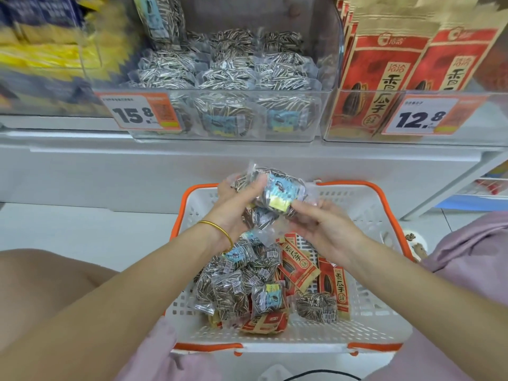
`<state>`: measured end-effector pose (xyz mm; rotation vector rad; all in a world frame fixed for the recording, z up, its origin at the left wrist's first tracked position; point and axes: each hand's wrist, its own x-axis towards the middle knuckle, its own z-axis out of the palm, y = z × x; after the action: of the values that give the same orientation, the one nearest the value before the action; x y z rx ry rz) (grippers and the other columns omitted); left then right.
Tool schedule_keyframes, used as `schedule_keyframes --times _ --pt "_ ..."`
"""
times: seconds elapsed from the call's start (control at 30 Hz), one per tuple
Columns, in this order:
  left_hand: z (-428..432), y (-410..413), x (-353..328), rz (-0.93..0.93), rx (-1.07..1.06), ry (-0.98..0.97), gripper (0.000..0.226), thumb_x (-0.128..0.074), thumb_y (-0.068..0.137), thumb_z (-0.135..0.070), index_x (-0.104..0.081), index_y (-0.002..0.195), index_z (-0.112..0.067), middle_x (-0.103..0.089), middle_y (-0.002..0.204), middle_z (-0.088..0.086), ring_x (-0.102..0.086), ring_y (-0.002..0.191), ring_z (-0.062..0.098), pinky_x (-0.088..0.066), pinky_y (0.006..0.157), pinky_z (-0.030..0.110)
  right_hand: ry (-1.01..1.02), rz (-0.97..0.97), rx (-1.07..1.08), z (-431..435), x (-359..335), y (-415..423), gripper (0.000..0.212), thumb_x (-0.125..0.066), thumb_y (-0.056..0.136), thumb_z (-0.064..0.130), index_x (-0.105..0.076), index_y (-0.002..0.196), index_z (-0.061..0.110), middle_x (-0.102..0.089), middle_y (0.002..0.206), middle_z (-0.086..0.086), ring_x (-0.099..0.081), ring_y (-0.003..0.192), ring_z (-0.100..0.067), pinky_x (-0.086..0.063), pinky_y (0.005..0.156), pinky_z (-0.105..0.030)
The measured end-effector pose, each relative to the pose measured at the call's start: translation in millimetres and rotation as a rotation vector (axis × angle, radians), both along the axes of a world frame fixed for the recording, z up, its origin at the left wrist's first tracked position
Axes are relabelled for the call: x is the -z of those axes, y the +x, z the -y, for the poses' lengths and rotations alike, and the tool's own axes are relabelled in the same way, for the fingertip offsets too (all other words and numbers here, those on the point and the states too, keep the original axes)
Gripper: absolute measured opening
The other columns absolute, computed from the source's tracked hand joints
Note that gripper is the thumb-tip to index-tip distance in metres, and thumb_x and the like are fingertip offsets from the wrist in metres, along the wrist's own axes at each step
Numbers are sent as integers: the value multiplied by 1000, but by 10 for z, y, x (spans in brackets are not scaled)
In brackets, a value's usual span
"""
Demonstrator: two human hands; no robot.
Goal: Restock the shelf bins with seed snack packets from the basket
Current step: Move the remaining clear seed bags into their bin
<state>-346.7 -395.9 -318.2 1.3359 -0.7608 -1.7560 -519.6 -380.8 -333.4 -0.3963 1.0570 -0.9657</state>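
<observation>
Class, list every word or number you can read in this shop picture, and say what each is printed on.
"15.8": left price tag.
"12.8": right price tag.
"洽洽" and "香瓜子": red shelf packet.
"香瓜子": red packet in the basket.
Too small or blurred to read: the small print on both price tags, and the blue label on the held clear packet.

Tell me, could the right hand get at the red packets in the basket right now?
Probably yes: the red packets lie uncovered just below the right hand, but it is holding the clear seed packets with the left hand.
</observation>
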Motion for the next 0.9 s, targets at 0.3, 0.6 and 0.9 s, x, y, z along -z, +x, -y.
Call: schedule_keyframes --times 0.3,0.6,0.9 --pt "144 277 -542 406 132 -330 77 -87 33 -51 -46 98 -50 -54 125 2 -59 111 27 -47 95 52 -410 -571 -390 185 -607 -90 69 -61 71 50 -51 130 16 -58 127 -1 -58 109 -10 -49 87 -26" --pt "411 599 -1499 472 -10 -652 82 -83 60 -31 -31 123 -21 -55 109 -6 -59 99 8 -51 80 19 -757 -430 -697 658 -1564 714 53 -68 82 20 -48 132 18 -59 132 -3 -57 120 -14 -47 99 -28" --pt "1339 1224 -1909 715 -190 -698 53 -43 92 -45 -40 137 -18 -48 134 -2 -46 122 13 -38 105 35 -587 -280 -446 1708 -2022 1358 68 -72 59 4 -55 125 4 -69 94 -8 -67 81 -21 -56 83 -39"
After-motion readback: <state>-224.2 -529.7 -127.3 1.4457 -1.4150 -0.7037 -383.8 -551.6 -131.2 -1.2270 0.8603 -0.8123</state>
